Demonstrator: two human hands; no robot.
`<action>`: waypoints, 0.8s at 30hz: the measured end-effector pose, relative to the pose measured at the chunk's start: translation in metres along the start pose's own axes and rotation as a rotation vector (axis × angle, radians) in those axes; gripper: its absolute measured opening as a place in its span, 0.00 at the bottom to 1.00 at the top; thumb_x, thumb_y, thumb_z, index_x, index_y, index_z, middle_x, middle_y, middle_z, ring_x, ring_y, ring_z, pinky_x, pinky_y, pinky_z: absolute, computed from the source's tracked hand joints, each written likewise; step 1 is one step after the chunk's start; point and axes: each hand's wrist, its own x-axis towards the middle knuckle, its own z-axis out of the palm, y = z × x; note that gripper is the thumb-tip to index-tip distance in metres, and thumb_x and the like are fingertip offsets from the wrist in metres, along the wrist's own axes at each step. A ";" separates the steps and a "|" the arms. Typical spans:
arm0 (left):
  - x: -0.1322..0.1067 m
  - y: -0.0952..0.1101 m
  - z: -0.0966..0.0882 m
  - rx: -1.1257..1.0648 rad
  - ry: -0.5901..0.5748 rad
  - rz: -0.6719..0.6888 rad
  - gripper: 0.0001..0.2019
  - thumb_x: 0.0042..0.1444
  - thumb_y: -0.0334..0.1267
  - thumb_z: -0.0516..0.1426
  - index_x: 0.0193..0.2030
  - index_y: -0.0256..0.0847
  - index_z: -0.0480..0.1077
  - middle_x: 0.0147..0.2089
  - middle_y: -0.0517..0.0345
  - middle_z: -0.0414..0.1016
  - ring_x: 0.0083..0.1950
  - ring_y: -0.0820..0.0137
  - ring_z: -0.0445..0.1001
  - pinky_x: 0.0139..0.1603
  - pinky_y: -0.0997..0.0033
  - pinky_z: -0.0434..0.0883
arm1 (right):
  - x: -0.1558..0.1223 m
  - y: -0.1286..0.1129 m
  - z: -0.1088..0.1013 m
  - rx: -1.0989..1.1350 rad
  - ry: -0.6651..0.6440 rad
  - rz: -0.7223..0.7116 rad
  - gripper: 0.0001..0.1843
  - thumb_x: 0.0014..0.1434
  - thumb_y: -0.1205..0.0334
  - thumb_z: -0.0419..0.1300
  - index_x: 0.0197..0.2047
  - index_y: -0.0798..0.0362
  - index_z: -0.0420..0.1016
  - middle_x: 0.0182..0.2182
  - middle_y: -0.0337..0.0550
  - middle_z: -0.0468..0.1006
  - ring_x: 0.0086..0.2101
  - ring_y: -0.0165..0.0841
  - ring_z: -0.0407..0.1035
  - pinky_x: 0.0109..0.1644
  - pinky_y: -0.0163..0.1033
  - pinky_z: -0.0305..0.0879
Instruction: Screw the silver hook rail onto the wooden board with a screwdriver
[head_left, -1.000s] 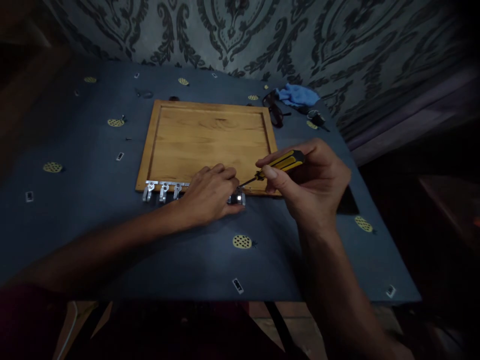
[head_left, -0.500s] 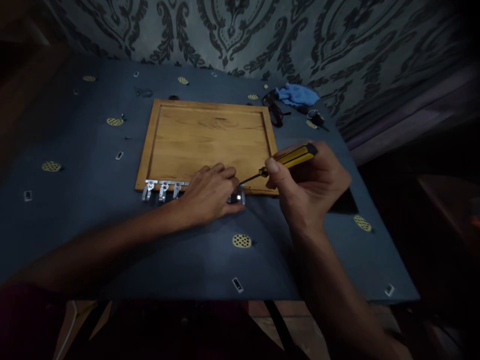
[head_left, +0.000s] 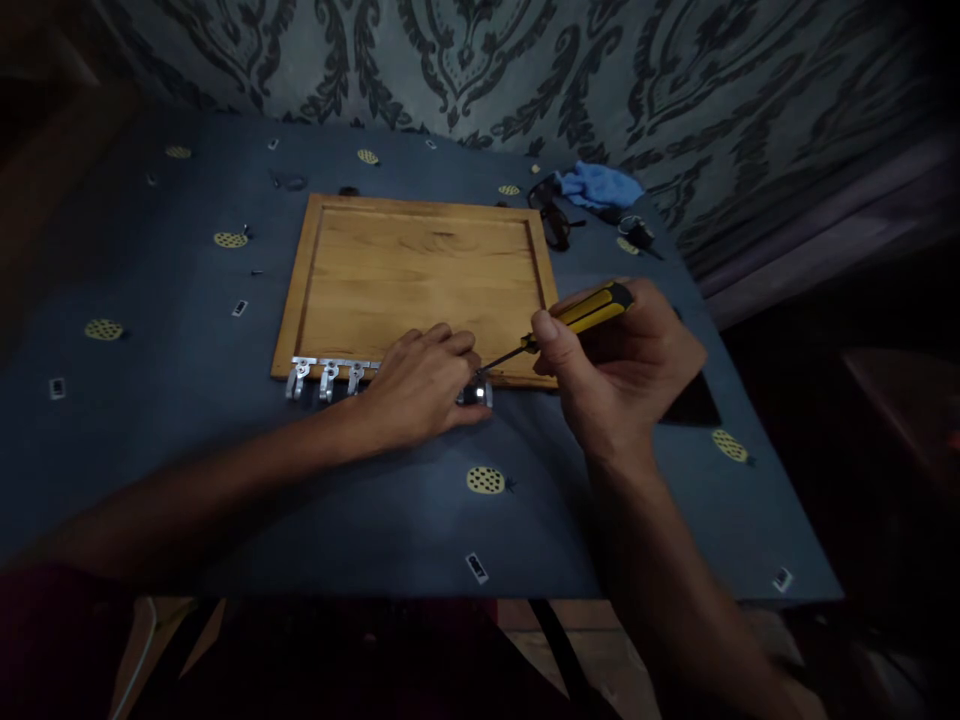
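A wooden board [head_left: 420, 280] with a raised rim lies on a dark blue cloth. Along its near edge runs a silver hook rail [head_left: 328, 374] with several hooks. My left hand [head_left: 424, 388] rests palm down on the rail's right part, fingers curled and pressing it against the board. My right hand [head_left: 622, 365] is closed round a yellow and black screwdriver [head_left: 577, 316]. The screwdriver's thin shaft slants down to the left, and its tip meets the rail's right end beside my left fingertips. What the tip sits on is too small to make out.
The blue cloth [head_left: 187, 430] with yellow pineapple prints covers the table. A pair of dark glasses [head_left: 551, 215], a crumpled light blue cloth [head_left: 600, 185] and a small dark object [head_left: 637, 235] lie at the far right. A patterned wall rises behind.
My right hand has tilted the screwdriver's handle up and to the right, with the tip staying at the rail's end. My left hand has not moved.
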 end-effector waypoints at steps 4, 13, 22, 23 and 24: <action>0.000 -0.001 0.000 -0.002 0.026 0.011 0.20 0.64 0.51 0.64 0.51 0.33 0.78 0.52 0.45 0.78 0.55 0.54 0.72 0.53 0.57 0.68 | 0.000 0.001 0.001 -0.014 -0.009 -0.012 0.19 0.51 0.44 0.76 0.27 0.43 0.74 0.23 0.33 0.70 0.21 0.31 0.63 0.22 0.39 0.61; 0.000 0.001 -0.002 -0.003 0.011 0.005 0.21 0.64 0.50 0.63 0.53 0.33 0.77 0.53 0.45 0.78 0.58 0.53 0.72 0.54 0.56 0.70 | 0.007 -0.001 -0.009 0.101 -0.175 0.081 0.12 0.55 0.48 0.75 0.38 0.43 0.83 0.30 0.34 0.80 0.21 0.27 0.68 0.23 0.35 0.68; -0.001 -0.001 0.000 -0.001 0.011 0.010 0.21 0.65 0.50 0.63 0.53 0.33 0.77 0.53 0.45 0.77 0.57 0.53 0.72 0.55 0.56 0.70 | 0.007 0.001 -0.012 0.190 -0.195 0.136 0.08 0.57 0.52 0.74 0.37 0.46 0.86 0.32 0.38 0.85 0.23 0.28 0.72 0.21 0.34 0.67; -0.001 -0.001 0.000 -0.001 0.013 0.011 0.21 0.65 0.50 0.63 0.53 0.33 0.77 0.53 0.45 0.77 0.57 0.53 0.72 0.54 0.56 0.70 | 0.007 0.001 -0.011 0.182 -0.172 0.129 0.09 0.56 0.52 0.75 0.35 0.46 0.85 0.29 0.37 0.83 0.23 0.28 0.71 0.21 0.33 0.66; -0.001 -0.001 0.000 -0.001 0.014 0.010 0.21 0.65 0.50 0.63 0.53 0.33 0.77 0.53 0.45 0.77 0.57 0.53 0.72 0.54 0.56 0.70 | 0.007 0.001 -0.010 0.177 -0.156 0.126 0.10 0.54 0.52 0.76 0.33 0.47 0.84 0.27 0.36 0.82 0.22 0.28 0.70 0.20 0.33 0.65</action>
